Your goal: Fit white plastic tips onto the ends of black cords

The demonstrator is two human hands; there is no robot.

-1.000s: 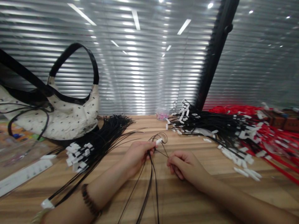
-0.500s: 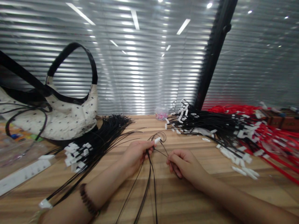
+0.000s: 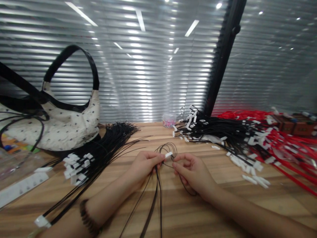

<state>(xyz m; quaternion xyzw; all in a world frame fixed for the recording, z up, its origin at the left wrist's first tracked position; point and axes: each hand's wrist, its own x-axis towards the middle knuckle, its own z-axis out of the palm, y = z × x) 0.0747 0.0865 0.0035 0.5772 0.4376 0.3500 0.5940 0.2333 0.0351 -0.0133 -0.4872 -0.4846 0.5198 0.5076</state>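
Far out past our left hand [image 3: 146, 164] a cream, dotted fabric handbag [image 3: 56, 127] with a glossy black strap sits on the wooden counter [image 3: 223, 201], beside a flat white ruler [image 3: 22, 185]. Closer in on that side lies a thick sheaf of thin black cords [image 3: 109, 145], each ending in a small white plastic tag; we judge these to be one batch of the work, though we cannot tell whether they are finished or waiting.

Between our hands is the cord in hand [image 3: 158, 185], a few glossy black strands running back toward us and curling into a small loop just beyond the fingertips. Our left hand is pinched shut on the strands just below its white tag [image 3: 168, 154]; our right hand [image 3: 192, 172] is closed around a loose strand, its fingertips meeting the tag from the other side.

Beyond our hands stands a small clear tub of pink bits [image 3: 169, 120]. Off to our right sprawls a far larger heap of black tagged cords [image 3: 223, 134], then slick red cords [image 3: 284, 145], suggesting that much remains.
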